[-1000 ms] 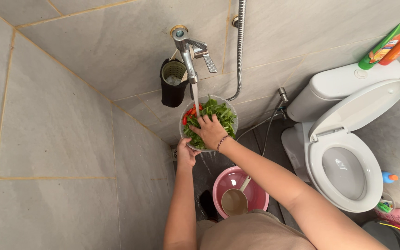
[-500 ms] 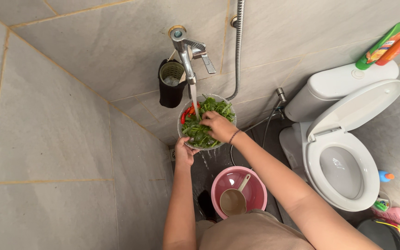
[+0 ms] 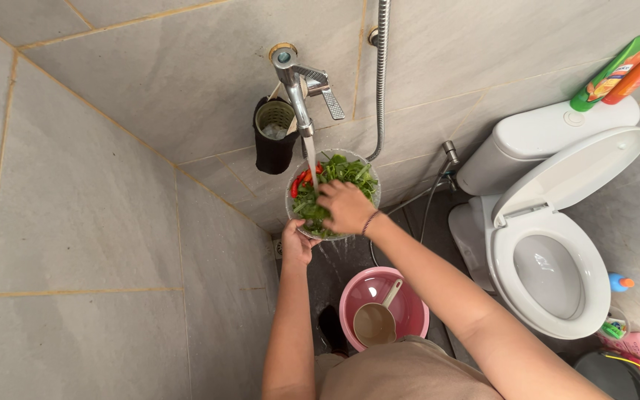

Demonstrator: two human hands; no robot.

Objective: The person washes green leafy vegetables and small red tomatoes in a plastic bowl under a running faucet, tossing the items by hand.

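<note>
A clear round strainer bowl [image 3: 370,184] filled with green leaves [image 3: 350,171] and red chillies [image 3: 300,178] sits under a running metal tap [image 3: 295,81]. My left hand [image 3: 295,244] grips the bowl's near rim from below. My right hand [image 3: 345,207] lies in the bowl with its fingers pressed into the wet leaves. Water falls from the spout onto the greens and drips through the bowl to the dark floor.
A pink basin [image 3: 409,296] with a ladle [image 3: 376,320] stands on the floor below the bowl. A black holder [image 3: 272,137] hangs on the tiled wall beside the tap. At the right stand a white toilet [image 3: 550,259] with its lid up, bottles [image 3: 620,67] and a shower hose [image 3: 379,81].
My right hand has shifted over the leaves, from the bowl's near side toward its middle, stirring them. The left hand keeps its hold on the rim.
</note>
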